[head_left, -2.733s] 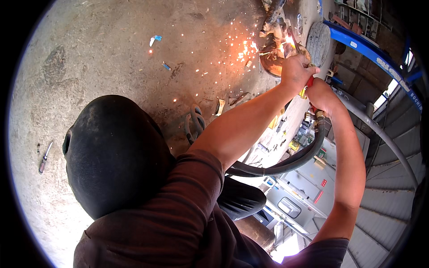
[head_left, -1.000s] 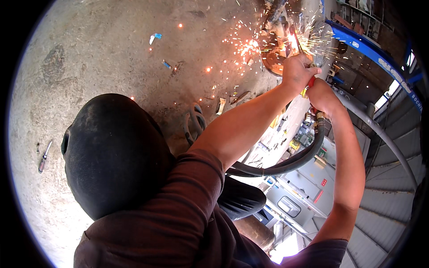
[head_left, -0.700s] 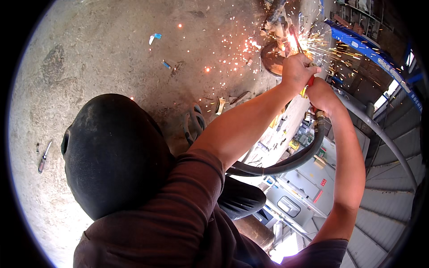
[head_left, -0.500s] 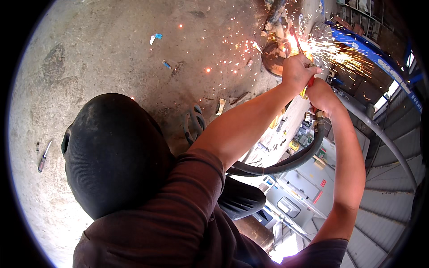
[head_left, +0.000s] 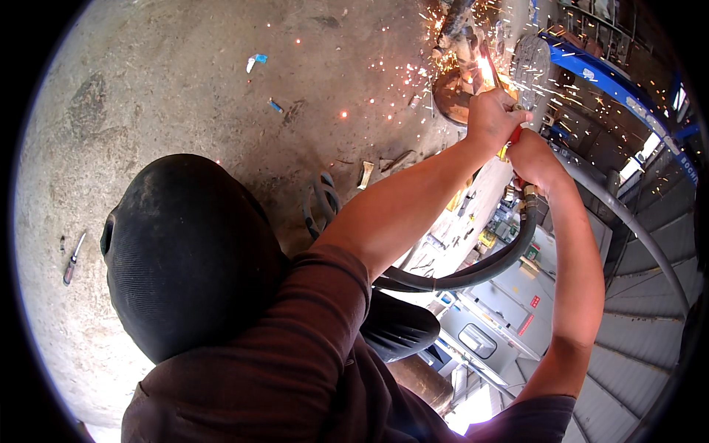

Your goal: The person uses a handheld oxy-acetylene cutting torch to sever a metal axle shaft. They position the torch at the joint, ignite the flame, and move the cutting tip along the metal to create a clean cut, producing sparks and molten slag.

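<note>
My left hand [head_left: 490, 118] is closed around the front part of a cutting torch [head_left: 495, 78], close to a bright glow. Just behind it, my right hand [head_left: 533, 158] wraps the torch's rear end by a red part. Brass fittings and dark hoses [head_left: 509, 255] hang below that hand and curve down toward my legs. The torch tip meets a rusty metal workpiece [head_left: 450, 96] with a round plate and a pipe-like part above. Sparks scatter around it, and glare hides the exact contact spot.
A screwdriver [head_left: 72, 260] lies on the concrete floor at far left. Small scraps [head_left: 256, 62] and metal pieces [head_left: 365, 175] are strewn about. A blue beam [head_left: 613, 85] and grey pipe [head_left: 628, 218] rise at right. A large rounded black thing [head_left: 192, 255] fills the left.
The dense fan of sparks streaming right has thinned into scattered sparks, and the glow has shrunk. Both hands have stayed almost in place on the torch.
</note>
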### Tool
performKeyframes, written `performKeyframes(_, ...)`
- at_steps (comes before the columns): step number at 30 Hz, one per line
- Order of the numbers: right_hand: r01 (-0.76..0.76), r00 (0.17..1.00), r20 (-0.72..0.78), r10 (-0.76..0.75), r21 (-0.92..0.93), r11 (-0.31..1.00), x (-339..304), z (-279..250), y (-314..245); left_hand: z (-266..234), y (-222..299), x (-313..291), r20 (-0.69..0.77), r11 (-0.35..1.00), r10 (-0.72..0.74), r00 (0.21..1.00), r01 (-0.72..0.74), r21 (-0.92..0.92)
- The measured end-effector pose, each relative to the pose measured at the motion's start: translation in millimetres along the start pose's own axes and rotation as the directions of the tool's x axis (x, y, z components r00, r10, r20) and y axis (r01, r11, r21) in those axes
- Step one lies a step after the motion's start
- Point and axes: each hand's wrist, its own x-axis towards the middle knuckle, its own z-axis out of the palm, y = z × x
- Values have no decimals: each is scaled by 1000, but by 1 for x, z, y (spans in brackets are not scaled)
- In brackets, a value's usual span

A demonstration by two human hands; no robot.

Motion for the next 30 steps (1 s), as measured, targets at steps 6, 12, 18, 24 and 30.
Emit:
performKeyframes(6, -17, 1000, 2, 17, -9, 1000, -1, -2, -1, -2, 4, -2, -19, 1000, -9, 1000, 9, 10)
performKeyframes(12, -45, 999, -3, 45, 17, 999, -5, -2, -7, -3, 8, -1, -16, 1000, -9, 1000, 9, -9)
performKeyframes(18, -33, 999, 15, 33, 24, 999, -1, -2, -4, -3, 6, 1, -10, 1000, -2, 1000, 2, 1)
performKeyframes(24, -50, 999, 19, 50, -9, 999, -2, -3, -5, -7, 12, -1, 5, 998, -22, 1000, 22, 55)
performKeyframes(30, -60, 997, 39, 59, 36, 998, -2, -3, -5, -6, 12, 0, 1, 999, -9, 1000, 9, 43)
